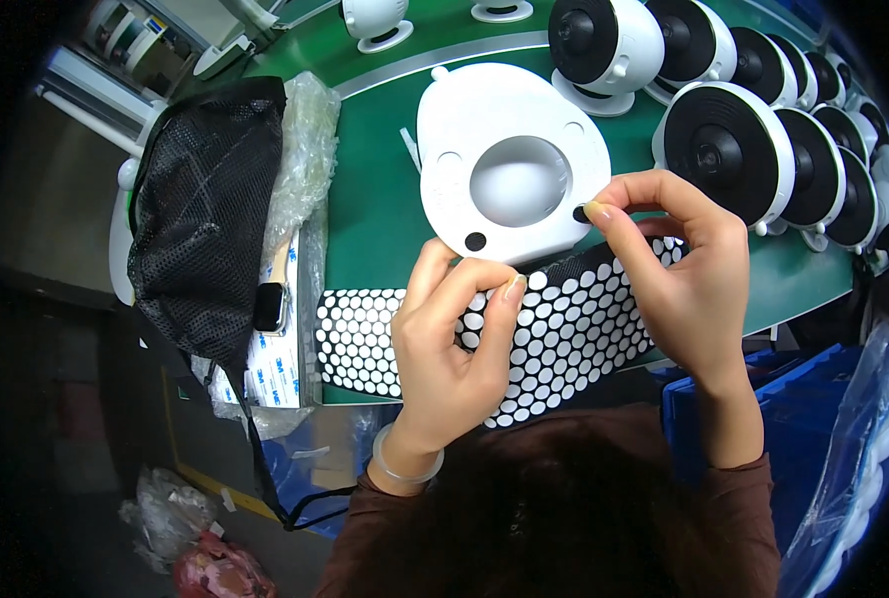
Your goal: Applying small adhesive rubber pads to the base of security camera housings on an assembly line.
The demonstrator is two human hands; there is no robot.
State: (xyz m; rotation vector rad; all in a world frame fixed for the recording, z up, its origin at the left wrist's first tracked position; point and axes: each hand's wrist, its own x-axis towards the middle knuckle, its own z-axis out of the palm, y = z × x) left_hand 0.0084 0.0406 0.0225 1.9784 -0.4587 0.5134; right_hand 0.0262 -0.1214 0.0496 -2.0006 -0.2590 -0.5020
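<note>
On the green bench a white rounded device (444, 110) lies with its hollow underside up, a smooth white dome inside. A black round pad (475, 241) sits at its lower-left rim. My right hand (689, 269) pinches another black round pad (580, 213) with thumb and index finger, at the lower-right rim. My left hand (454, 349) is closed, thumb and index finger pressed together at the upper edge of a sheet of round pads (564, 339); its other fingertips rest by the device's near edge. This black sheet, dotted with white circles, lies partly beneath both hands.
Several white devices with black round fronts (729, 149) stand in rows at the right. A black mesh bag (210, 199) and clear bubble wrap (310, 149) lie at left, beside a smartwatch (270, 306). Blue crates (803, 409) are below the bench at right.
</note>
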